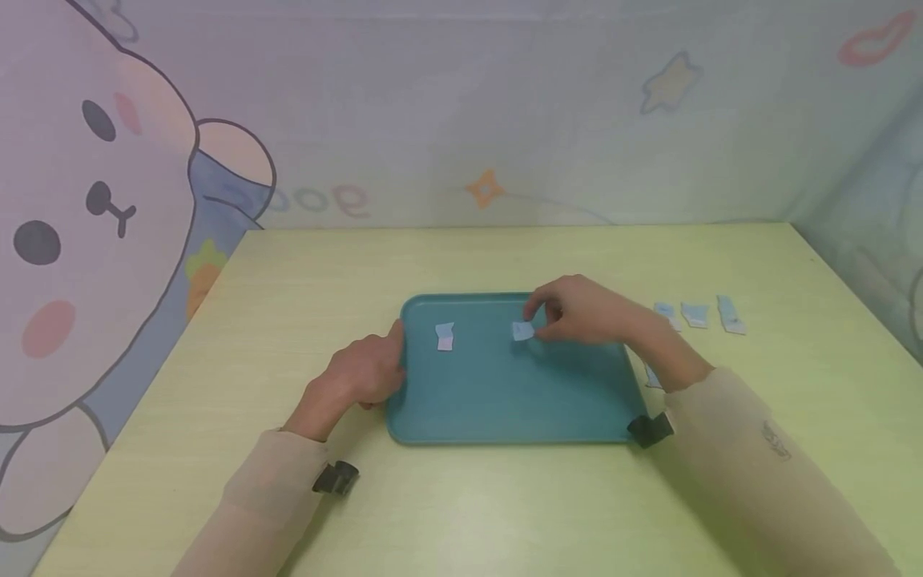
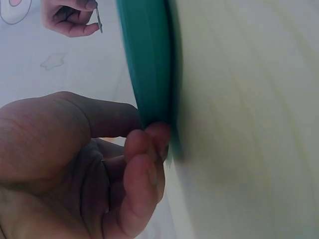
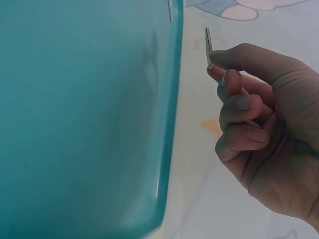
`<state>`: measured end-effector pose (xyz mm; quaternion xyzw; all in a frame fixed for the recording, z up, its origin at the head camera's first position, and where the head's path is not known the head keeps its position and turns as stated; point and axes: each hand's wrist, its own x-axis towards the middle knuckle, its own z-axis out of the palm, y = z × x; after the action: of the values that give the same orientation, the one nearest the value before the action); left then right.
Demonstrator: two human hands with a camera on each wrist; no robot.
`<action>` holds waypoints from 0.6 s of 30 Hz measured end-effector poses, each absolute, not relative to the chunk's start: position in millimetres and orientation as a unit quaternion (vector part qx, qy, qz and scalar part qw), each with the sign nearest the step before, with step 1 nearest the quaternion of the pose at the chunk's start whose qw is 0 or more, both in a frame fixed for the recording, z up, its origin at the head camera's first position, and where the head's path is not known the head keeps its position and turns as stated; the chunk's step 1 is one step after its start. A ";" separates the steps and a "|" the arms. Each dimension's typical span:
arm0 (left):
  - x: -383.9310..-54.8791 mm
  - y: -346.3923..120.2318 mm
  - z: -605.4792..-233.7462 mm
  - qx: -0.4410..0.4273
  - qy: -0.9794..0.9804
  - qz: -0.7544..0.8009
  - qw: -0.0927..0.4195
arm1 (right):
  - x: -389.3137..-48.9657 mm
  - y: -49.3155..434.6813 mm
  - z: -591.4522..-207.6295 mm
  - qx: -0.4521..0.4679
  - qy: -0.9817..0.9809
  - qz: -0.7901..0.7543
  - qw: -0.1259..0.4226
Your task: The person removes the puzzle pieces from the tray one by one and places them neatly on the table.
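Note:
My left hand (image 1: 366, 369) holds the left rim of the teal tray (image 1: 505, 417). In the left wrist view, the fingers (image 2: 142, 184) of that hand pinch the tray's edge. Over the tray's upper middle, my right hand (image 1: 584, 308) pinches a small flat pale blue puzzle piece (image 1: 522, 331) between thumb and index finger. The right wrist view shows this piece (image 3: 208, 49) edge-on, thin and stiff, raised above the tray, with the other fingers curled in. Another blue-and-white puzzle piece (image 1: 445, 337) lies on the tray's left side.
Several similar pieces lie on the pale yellow table (image 1: 461, 505) to the tray's right, among them one wide piece (image 1: 695, 315) and one long piece (image 1: 731, 315). The right forearm partly covers others. A printed curtain (image 1: 433, 96) hangs behind the table.

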<state>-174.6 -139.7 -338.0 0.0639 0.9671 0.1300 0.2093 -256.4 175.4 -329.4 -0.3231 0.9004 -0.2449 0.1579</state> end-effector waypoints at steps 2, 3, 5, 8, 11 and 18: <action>-174.5 -139.7 -337.9 0.065 0.967 0.130 0.209 | -254.2 179.7 -328.3 -0.320 0.902 -0.244 0.157; -174.5 -139.7 -337.8 0.066 0.967 0.129 0.209 | -253.2 182.0 -328.2 -0.319 0.903 -0.244 0.155; -174.4 -139.9 -337.8 0.067 0.967 0.128 0.208 | -250.8 186.1 -327.7 -0.314 0.905 -0.244 0.151; -174.6 -139.9 -338.0 0.064 0.967 0.128 0.210 | -247.7 192.2 -328.2 -0.308 0.907 -0.248 0.147; -175.1 -139.9 -338.7 0.062 0.967 0.128 0.211 | -244.4 198.4 -329.6 -0.302 0.907 -0.256 0.147; -176.8 -139.4 -339.6 0.057 0.967 0.128 0.214 | -241.0 213.2 -334.7 -0.289 0.908 -0.269 0.143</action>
<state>-176.8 -139.4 -339.6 0.0572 0.9668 0.1276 0.2141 -241.0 213.2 -334.7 -0.2888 0.9075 -0.2694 0.1429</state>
